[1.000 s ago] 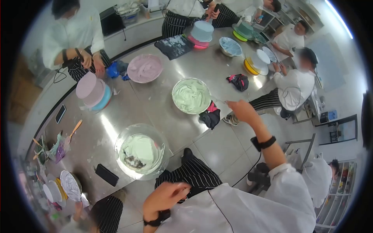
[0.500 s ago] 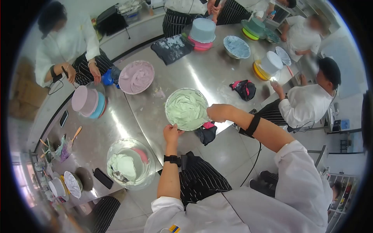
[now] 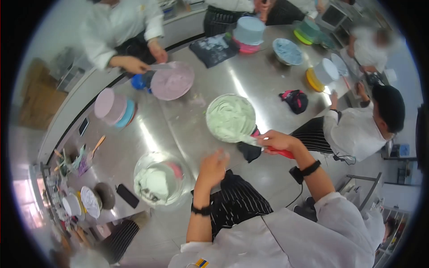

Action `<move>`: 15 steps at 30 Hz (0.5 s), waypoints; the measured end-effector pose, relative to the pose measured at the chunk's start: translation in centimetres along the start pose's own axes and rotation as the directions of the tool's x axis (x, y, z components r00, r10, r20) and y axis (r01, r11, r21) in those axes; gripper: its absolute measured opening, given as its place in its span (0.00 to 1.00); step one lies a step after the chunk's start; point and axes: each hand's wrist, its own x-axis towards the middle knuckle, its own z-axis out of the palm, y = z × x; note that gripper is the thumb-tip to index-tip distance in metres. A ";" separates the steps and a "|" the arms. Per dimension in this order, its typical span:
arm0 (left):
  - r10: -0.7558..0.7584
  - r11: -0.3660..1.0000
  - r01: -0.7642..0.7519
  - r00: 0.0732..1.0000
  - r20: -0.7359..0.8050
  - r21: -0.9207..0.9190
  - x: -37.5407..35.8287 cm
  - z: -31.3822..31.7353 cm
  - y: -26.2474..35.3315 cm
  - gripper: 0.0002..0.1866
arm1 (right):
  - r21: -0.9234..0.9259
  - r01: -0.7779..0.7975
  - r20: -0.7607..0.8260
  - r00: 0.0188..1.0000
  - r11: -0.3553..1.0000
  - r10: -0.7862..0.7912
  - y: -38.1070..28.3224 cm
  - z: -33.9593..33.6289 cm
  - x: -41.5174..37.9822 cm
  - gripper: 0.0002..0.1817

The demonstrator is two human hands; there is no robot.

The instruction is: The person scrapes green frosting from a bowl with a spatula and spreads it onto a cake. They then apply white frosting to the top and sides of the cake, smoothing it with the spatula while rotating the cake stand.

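I'm in a pastry teaching kitchen: a long steel worktable (image 3: 250, 76) stretches ahead of my hands, with bowls of coloured cream (image 3: 231, 117), iced cakes on turntables (image 3: 248, 32), and white-jacketed, striped-aproned people around it.

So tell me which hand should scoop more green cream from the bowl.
Likely the right hand: it already grips the red-handled spatula at the rim of the green cream bowl. The left hand is empty, nearer the person.
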 end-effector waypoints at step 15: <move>-0.437 0.895 0.207 0.582 -0.686 -0.394 -22.5 -15.4 -37.9 0.25 | -0.748 0.385 -0.093 0.746 0.541 -0.659 -5.2 35.3 -2.6 0.20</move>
